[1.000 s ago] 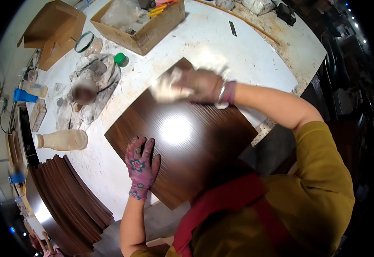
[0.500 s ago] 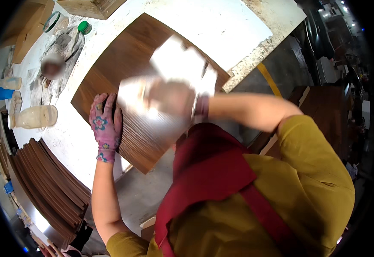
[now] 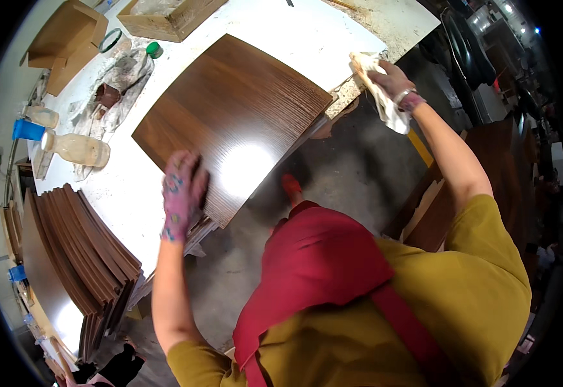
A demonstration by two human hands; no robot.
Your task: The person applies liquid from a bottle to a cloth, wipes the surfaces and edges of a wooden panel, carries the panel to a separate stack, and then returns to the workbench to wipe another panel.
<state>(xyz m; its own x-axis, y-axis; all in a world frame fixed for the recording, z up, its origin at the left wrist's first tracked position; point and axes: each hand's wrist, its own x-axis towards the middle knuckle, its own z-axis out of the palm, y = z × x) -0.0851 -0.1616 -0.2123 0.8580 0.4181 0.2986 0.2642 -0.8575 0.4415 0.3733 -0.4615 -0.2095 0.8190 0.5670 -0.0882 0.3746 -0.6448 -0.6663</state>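
Note:
A dark brown wood-grain panel (image 3: 236,109) lies on the white worktable, with light glaring off its near part. My left hand (image 3: 183,193), in a pink flowered glove, rests at the panel's near left edge, its fingers stretched out and slightly blurred. Away from the panel, past the table's right edge, my gloved right hand (image 3: 394,87) is closed on a white cloth (image 3: 381,97) that hangs down, stained yellowish at its top.
Several brown panels (image 3: 81,245) stand stacked at the left. On the table (image 3: 123,200) are a cloudy bottle (image 3: 81,149), a blue cup (image 3: 28,130), a stained rag (image 3: 123,84) with a brown cup (image 3: 107,95), a green cap (image 3: 154,49) and a wooden box (image 3: 171,22).
My right hand has swung with the cloth from over the panel to beyond the table's right edge. The panel's middle is uncovered. My left hand stays by its edge.

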